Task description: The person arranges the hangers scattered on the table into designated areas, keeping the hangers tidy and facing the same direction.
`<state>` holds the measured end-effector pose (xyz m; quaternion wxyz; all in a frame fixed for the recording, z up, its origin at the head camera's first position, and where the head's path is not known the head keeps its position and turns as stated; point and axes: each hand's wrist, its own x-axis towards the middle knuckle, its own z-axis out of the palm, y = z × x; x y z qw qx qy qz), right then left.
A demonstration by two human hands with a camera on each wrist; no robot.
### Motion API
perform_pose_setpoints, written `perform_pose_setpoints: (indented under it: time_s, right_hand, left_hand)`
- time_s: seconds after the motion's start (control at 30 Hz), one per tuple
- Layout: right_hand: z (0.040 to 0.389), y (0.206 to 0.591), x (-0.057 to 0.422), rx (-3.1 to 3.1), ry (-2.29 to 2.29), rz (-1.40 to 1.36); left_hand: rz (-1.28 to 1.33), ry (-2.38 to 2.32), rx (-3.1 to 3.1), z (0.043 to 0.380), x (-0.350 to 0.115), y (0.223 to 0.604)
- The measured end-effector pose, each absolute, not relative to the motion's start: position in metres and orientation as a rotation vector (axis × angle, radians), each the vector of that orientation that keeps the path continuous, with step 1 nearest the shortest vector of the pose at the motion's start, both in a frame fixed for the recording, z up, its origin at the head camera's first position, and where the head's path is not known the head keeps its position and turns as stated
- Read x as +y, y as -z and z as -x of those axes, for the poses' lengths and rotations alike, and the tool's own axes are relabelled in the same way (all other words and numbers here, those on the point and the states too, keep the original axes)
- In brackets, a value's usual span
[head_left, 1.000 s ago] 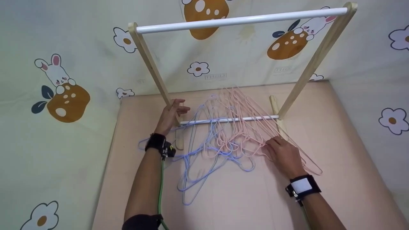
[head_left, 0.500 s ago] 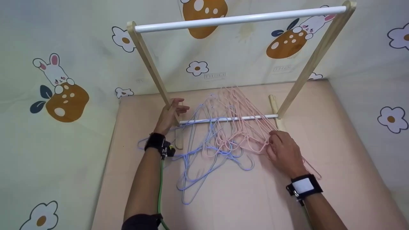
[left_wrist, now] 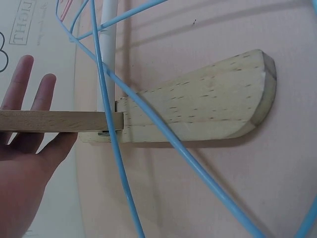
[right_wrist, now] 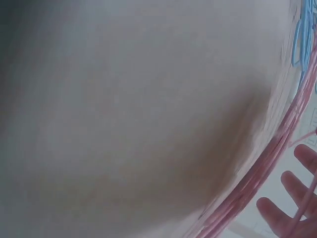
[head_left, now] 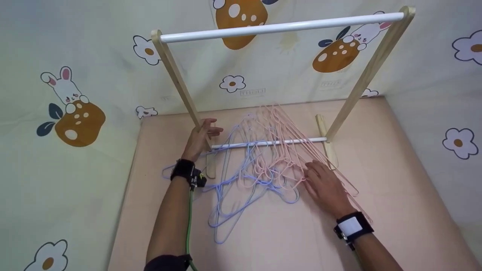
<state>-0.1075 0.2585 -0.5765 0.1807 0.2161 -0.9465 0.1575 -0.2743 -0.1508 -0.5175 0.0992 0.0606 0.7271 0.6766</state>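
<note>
A wooden clothes rack (head_left: 177, 79) with white rails stands over a tangled heap of wire hangers. My left hand (head_left: 197, 140) rests against the rack's left post near its foot. In the left wrist view its fingers (left_wrist: 20, 79) stretch out straight behind the post; the thumb is hidden. Pink hangers (head_left: 288, 131) lean over the lower rail at the right of the heap, and blue hangers (head_left: 241, 175) lie at the left and front. My right hand (head_left: 325, 188) lies over the pink hangers' near side, its fingers (right_wrist: 294, 186) spread, with a pink wire across them.
A thin white lower rail (head_left: 308, 140) joins the rack's feet, and a thicker top rail (head_left: 282, 27) spans above. Flat wooden feet (left_wrist: 198, 99) sit on the pinkish mat (head_left: 263, 241). Patterned walls (head_left: 86, 180) enclose the back and sides.
My right hand has shifted slightly left and its fingers have loosened and spread over the pink hangers. Some pink hanger ends have moved at the right. My left hand stays at the post.
</note>
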Motion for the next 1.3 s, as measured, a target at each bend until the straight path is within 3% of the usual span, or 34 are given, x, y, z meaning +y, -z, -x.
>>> perform_pose_setpoints:
  time_s: [0.33,0.83,1.3]
  right_hand:
    - [0.11,0.547,0.271,-2.578,-0.435,-0.502]
    - [0.126,0.508,0.287,-2.51,-0.49,-0.354]
    - [0.141,0.466,0.293,-2.434,-0.455,-0.354]
  left_hand:
    - [-0.182,-1.966,2.143,0.261,-0.151,0.497]
    - [-0.187,-1.967,2.241,0.277,-0.152,0.529]
    - [-0.2,-1.969,2.172,0.262,-0.148,0.497]
